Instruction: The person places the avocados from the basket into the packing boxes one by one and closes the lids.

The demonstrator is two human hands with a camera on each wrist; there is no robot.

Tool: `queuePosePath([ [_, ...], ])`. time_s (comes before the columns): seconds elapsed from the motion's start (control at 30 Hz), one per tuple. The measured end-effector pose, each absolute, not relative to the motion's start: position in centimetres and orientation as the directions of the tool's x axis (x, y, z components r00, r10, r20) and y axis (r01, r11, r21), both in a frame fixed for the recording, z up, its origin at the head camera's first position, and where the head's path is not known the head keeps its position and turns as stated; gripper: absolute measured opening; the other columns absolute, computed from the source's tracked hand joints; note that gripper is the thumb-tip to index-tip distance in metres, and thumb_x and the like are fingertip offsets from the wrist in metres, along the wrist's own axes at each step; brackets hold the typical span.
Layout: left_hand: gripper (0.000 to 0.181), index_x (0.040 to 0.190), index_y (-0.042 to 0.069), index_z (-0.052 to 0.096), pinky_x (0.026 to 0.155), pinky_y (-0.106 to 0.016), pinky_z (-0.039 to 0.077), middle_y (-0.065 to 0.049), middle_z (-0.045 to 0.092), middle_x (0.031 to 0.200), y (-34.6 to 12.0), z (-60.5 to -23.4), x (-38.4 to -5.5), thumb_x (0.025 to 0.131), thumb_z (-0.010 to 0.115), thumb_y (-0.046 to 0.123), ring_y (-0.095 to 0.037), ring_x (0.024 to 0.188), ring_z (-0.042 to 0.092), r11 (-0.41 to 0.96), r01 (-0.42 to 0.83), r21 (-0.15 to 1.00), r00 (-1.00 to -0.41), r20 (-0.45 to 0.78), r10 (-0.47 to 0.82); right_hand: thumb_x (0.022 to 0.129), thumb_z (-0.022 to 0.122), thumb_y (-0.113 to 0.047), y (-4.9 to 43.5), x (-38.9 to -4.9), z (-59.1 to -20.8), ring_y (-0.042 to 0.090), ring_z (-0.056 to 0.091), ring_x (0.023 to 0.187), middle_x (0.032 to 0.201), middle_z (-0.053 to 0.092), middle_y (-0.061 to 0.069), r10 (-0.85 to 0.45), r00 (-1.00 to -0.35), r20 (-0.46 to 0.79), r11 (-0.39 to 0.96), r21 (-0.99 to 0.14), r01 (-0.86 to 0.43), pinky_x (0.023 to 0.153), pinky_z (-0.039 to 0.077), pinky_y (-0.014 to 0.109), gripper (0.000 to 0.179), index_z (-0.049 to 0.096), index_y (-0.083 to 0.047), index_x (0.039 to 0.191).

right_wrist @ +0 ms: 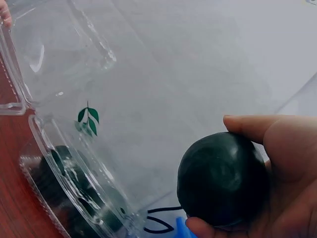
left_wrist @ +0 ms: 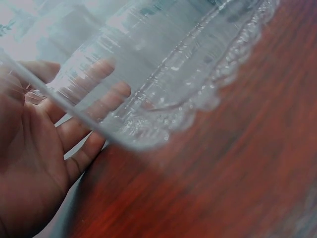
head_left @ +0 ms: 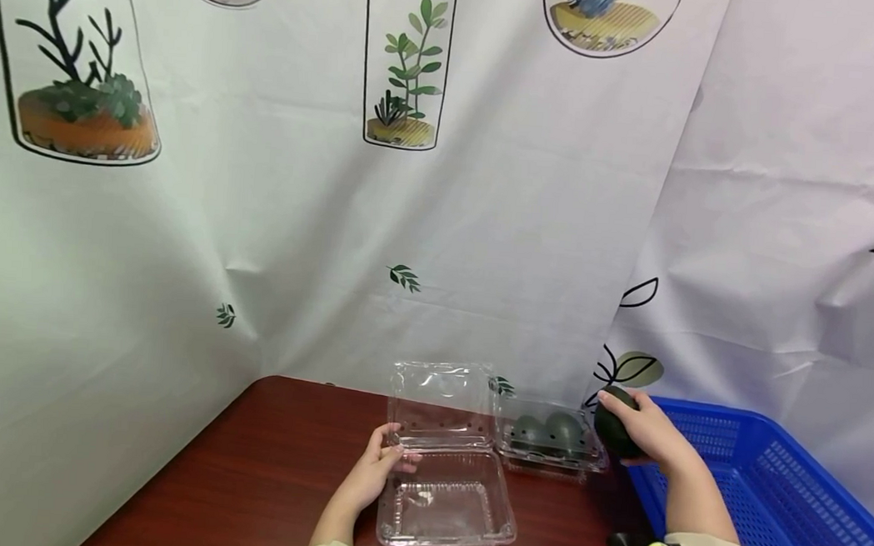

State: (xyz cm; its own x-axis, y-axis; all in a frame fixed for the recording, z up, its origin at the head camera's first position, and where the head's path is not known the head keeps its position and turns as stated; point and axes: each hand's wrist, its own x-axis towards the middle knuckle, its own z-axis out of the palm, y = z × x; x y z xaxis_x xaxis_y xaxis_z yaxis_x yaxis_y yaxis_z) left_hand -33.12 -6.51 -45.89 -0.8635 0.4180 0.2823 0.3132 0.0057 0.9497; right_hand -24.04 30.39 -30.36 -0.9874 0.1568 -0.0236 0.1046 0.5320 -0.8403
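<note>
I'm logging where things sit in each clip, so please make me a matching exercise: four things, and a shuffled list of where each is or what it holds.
1. Open clear clamshell container
2. Closed clear clamshell container
3. Blue plastic basket
4. Loose dark green fruit

A. Farthest right in the head view
B. Held in the right hand
C. At the left hand's fingers
D. With dark green fruits inside

Pairs: 1-C, 2-D, 3-A, 4-B

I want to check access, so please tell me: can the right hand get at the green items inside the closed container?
Probably not directly: the lid of the closed container covers the green items, and the right hand grips another dark green item.
</note>
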Motion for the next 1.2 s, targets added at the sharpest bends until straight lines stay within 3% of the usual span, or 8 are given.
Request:
queuePosePath([
  [0.27, 0.039, 0.133, -0.007, 0.015, 0.093, -0.056, 0.034, -0.03, 0.061, 0.104, -6.5, -45.9, -33.0, 0.1, 0.032, 0.007, -0.042, 0.092, 0.061, 0.017, 0.308, 0.951, -0.864, 0.272, 0.423, 0.093, 0.046, -0.036, 29.5, -24.3, -30.8, 0.041, 0.051, 0.092, 0.122, 0.025, 0.037, 0.182, -0.983, -0.007, 0.51, -0.854, 0.1, 0.061, 0.052, 0.042, 0.066, 0.018, 0.007, 0.135],
  [0.5, 0.039, 0.132, -0.007, 0.015, 0.089, -0.052, 0.04, -0.031, 0.061, 0.103, -6.5, -45.8, -33.0, 0.1, 0.033, 0.006, -0.043, 0.092, 0.061, 0.006, 0.309, 0.951, -0.865, 0.279, 0.417, 0.088, 0.043, -0.026, 29.1, -24.6, -31.4, 0.035, 0.054, 0.087, 0.122, 0.027, 0.036, 0.216, -0.976, 0.005, 0.476, -0.874, 0.101, 0.059, 0.053, 0.041, 0.069, 0.012, 0.009, 0.139],
  [0.77, 0.04, 0.133, -0.007, 0.014, 0.089, -0.051, 0.041, -0.03, 0.062, 0.103, -6.3, -45.8, -33.1, 0.1, 0.032, 0.007, -0.042, 0.092, 0.061, 0.013, 0.314, 0.949, -0.862, 0.28, 0.422, 0.09, 0.046, -0.026, 28.7, -24.7, -31.9, 0.038, 0.054, 0.093, 0.123, 0.031, 0.036, 0.244, -0.969, 0.041, 0.463, -0.883, 0.079, 0.063, 0.052, 0.04, 0.071, 0.011, 0.012, 0.139],
  [1.03, 0.04, 0.133, -0.006, 0.016, 0.089, -0.046, 0.042, -0.027, 0.063, 0.104, -6.5, -45.6, -33.1, 0.1, 0.033, 0.01, -0.036, 0.091, 0.063, 0.026, 0.333, 0.943, -0.859, 0.291, 0.422, 0.092, 0.051, -0.035, 27.6, -24.5, -32.9, 0.045, 0.045, 0.109, 0.131, 0.032, 0.034, 0.282, -0.957, 0.062, 0.488, -0.868, 0.088, 0.084, 0.043, 0.049, 0.074, 0.017, 0.01, 0.14],
  [1.2, 0.038, 0.131, -0.005, 0.017, 0.092, -0.051, 0.039, -0.026, 0.063, 0.104, -6.6, -45.7, -33.0, 0.1, 0.033, 0.009, -0.036, 0.091, 0.063, 0.035, 0.331, 0.943, -0.861, 0.287, 0.42, 0.089, 0.056, -0.036, 26.9, -24.6, -33.7, 0.044, 0.045, 0.111, 0.131, 0.035, 0.033, 0.318, -0.942, 0.104, 0.502, -0.861, 0.075, 0.086, 0.041, 0.05, 0.074, 0.023, 0.007, 0.14],
])
